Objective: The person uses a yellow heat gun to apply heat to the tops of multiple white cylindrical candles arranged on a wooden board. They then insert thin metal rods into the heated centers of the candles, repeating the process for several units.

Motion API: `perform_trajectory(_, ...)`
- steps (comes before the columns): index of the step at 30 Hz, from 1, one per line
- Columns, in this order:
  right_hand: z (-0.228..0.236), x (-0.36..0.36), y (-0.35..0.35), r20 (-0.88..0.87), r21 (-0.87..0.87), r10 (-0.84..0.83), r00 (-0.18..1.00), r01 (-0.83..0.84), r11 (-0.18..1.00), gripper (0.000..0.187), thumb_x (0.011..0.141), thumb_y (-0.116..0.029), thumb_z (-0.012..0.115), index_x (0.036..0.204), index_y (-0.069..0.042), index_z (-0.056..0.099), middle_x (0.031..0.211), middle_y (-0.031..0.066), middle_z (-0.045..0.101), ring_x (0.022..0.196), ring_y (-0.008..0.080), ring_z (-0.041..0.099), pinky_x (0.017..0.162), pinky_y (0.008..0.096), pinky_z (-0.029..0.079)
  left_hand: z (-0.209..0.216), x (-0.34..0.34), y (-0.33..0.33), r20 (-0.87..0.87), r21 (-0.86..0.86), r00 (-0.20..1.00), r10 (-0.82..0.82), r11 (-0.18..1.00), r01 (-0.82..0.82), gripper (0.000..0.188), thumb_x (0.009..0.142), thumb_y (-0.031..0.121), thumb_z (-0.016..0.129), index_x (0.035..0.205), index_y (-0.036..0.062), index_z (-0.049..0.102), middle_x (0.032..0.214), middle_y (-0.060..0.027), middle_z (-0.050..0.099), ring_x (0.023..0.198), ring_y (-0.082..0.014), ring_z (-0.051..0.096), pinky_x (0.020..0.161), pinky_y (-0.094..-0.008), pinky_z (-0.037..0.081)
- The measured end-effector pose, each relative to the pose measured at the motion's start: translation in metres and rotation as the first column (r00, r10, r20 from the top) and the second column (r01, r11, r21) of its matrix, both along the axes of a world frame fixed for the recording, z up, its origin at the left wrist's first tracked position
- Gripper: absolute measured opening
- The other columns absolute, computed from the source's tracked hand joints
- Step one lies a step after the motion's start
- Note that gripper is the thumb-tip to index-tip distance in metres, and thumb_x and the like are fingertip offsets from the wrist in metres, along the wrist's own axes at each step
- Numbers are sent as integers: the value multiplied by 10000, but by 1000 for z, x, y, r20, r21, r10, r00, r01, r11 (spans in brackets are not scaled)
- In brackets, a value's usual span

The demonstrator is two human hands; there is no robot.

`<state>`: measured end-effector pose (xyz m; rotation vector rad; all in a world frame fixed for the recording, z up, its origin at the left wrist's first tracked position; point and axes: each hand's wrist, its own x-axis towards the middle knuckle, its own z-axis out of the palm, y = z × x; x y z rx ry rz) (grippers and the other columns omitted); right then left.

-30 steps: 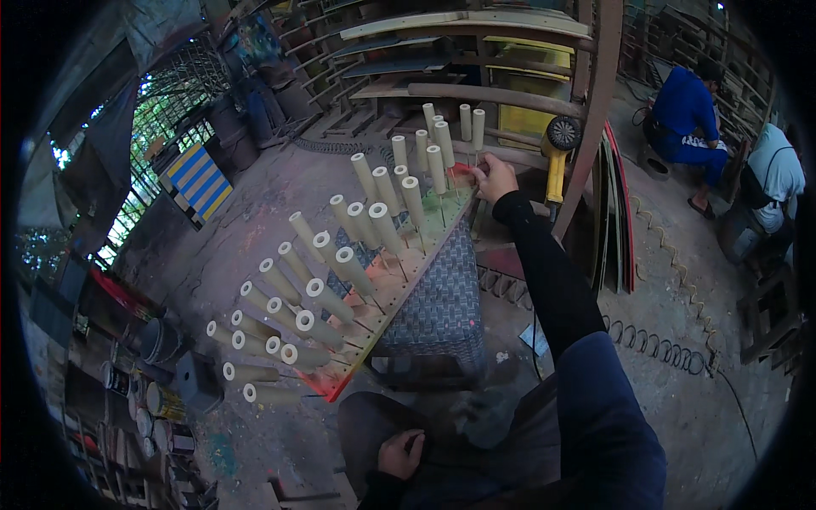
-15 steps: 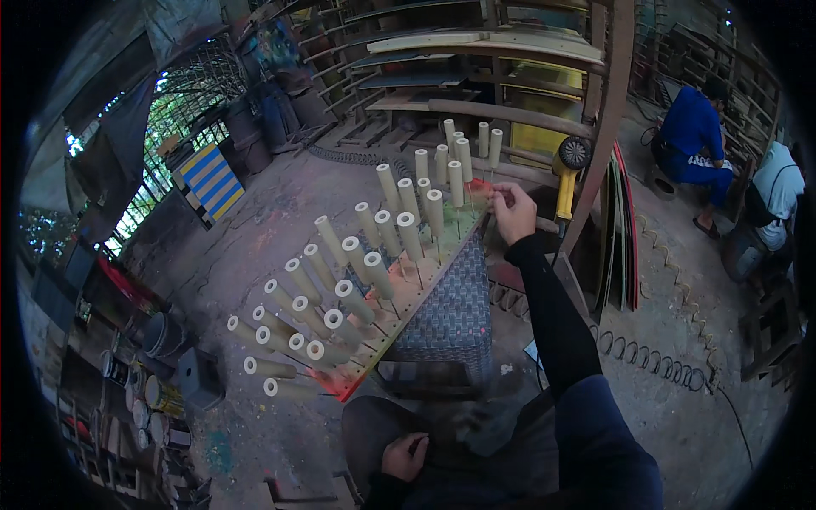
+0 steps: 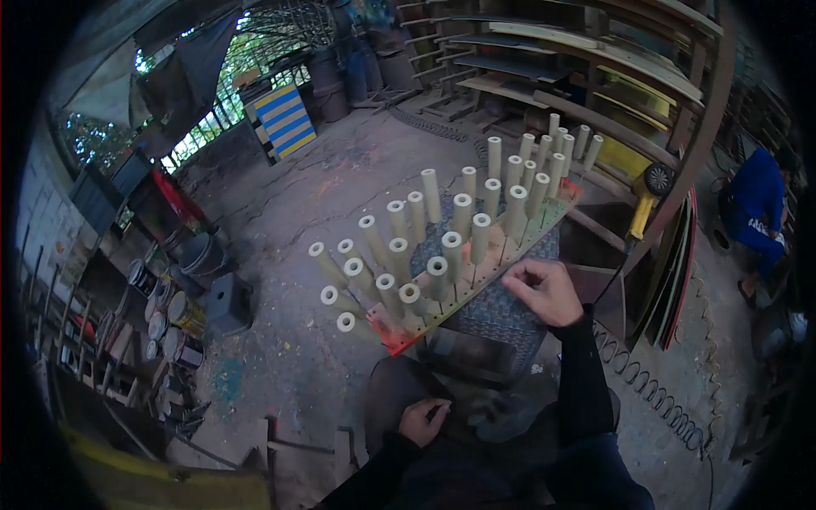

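A long narrow board (image 3: 463, 299), red at its ends and greenish between, lies slantwise on a dark woven stool (image 3: 497, 319). Thin rods rise from it, each carrying a pale hollow cylinder (image 3: 479, 236); several stand in rows, some leaning outward at the near left end. My right hand (image 3: 546, 293) hovers by the board's right edge, thumb and fingertips pinched together; whatever they hold, if anything, is too small to see. Low over my lap is my left hand (image 3: 425, 422), its fingers curled in and their inside hidden.
A rack of boards (image 3: 552, 51) stands behind, with a yellow tool (image 3: 643, 212) hanging on its post. Coiled hose (image 3: 646, 387) lies on the floor at right. Paint cans (image 3: 183, 314) and a grey box (image 3: 228, 303) are at left. A person in blue (image 3: 752, 204) sits far right.
My right hand has come back from the board's far red end to beside its near edge. The view has swung left, and my left hand stays low by my lap.
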<state>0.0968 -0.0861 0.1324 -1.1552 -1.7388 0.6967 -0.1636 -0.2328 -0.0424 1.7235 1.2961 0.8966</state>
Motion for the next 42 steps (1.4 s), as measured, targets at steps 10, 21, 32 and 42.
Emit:
perform_trajectory(10,-29,-83,-46,48,166,128,991,-134,977,184,761,-92,697,919,-18,639,712,109,625,609,211,619,575,309,490,40,-33,25,401,193,812,424,827,-528,108,869,34,572,922,-25,645,685,-67,612,585,-89,595,545,-218,462)
perform_trajectory(21,-54,-126,-38,122,274,-133,984,95,957,138,784,-124,679,874,-25,648,727,137,632,633,276,633,563,346,489,95,-11,43,360,470,891,278,770,-430,81,803,-7,591,849,-26,655,596,-92,615,495,-158,595,502,-269,464)
perform_trajectory(32,-53,-125,-38,-28,334,-71,997,76,939,94,797,-33,613,888,-27,634,822,144,610,715,325,616,592,375,491,59,-9,41,317,456,905,285,790,-409,95,828,-2,563,855,-21,652,579,-77,594,494,-143,583,483,-246,435)
perform_trajectory(42,-43,53,22,-365,348,-472,802,588,730,93,852,-40,587,854,47,621,762,98,610,637,145,580,594,265,459,1,-40,4,97,231,937,334,909,-348,82,852,65,594,859,0,644,579,-75,601,492,-145,589,492,-259,447)
